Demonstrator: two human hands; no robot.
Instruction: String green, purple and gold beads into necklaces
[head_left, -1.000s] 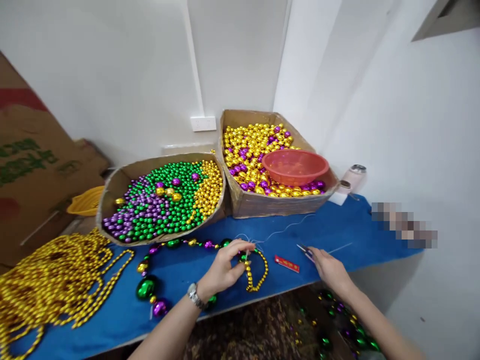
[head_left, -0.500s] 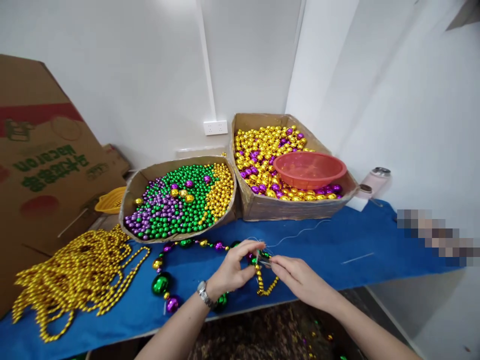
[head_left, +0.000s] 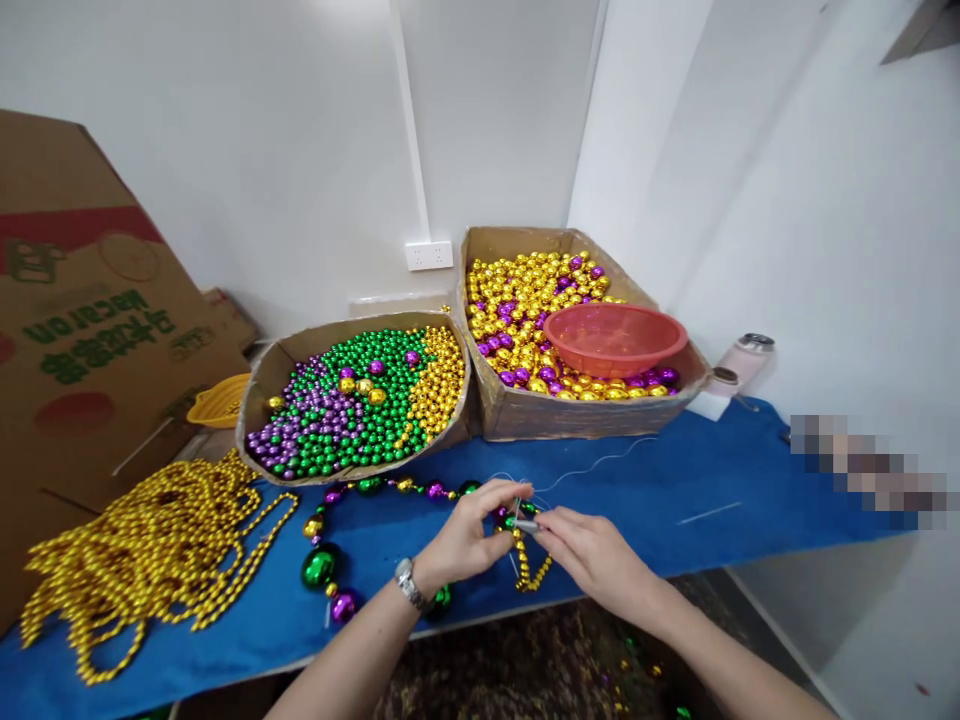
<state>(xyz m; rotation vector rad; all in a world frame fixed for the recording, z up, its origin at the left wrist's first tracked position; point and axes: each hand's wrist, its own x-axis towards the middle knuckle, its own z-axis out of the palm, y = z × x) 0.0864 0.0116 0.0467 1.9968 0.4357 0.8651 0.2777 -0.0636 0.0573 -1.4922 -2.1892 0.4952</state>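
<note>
My left hand (head_left: pixel 476 525), with a metal watch on its wrist, is closed around part of a bead garland, its fingertips by thin white string. Green, purple and gold beads (head_left: pixel 319 567) of that garland curve over the blue cloth to the left. A short loop of small gold beads (head_left: pixel 523 575) hangs between my hands. My right hand (head_left: pixel 589 550) is closed on a small grey metal tool (head_left: pixel 528 526), its tip at the string and beads by my left fingers. The tool's kind is too small to make out.
Behind my hands stand a cardboard box (head_left: pixel 352 470) of small beads and another box (head_left: pixel 585 425) of larger ones, with a red bowl (head_left: pixel 615 340) on top. Gold bead strands (head_left: pixel 142 550) lie piled left. A bottle (head_left: pixel 750 362) stands right. The blue cloth's front edge runs below my hands.
The metal tool in my right hand has turned and now points left, its grey side showing. My right hand has shifted slightly left; my left hand stays nearly still.
</note>
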